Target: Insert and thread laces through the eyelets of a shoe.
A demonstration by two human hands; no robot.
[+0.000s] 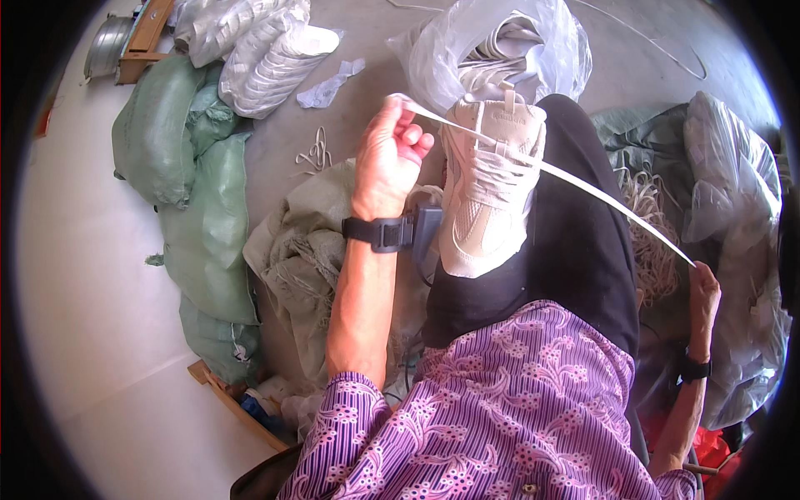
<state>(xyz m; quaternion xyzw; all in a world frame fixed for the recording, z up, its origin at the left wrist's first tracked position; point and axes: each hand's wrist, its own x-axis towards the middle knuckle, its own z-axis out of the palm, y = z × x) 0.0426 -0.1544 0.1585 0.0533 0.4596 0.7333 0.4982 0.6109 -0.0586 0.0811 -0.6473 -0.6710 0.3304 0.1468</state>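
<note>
A beige sneaker (490, 187) rests on my thigh, its toe toward me and its tongue pointing away. A flat white shoelace (612, 200) runs taut across the upper part of the shoe. My left hand (392, 150), left of the tongue, pinches one end between thumb and forefinger. Far out to the right, my right hand (704, 292) is closed on the other end. Laces cross the lower part of the shoe's throat.
Beyond my knees stands a clear plastic bag (525, 50) of light-coloured shoe parts. A heap of loose laces (654, 237) lies right of my leg. Green sacks (204, 225) line the left wall, near stacked white shoe parts (275, 71). Plastic wrapping (733, 200) sits at right.
</note>
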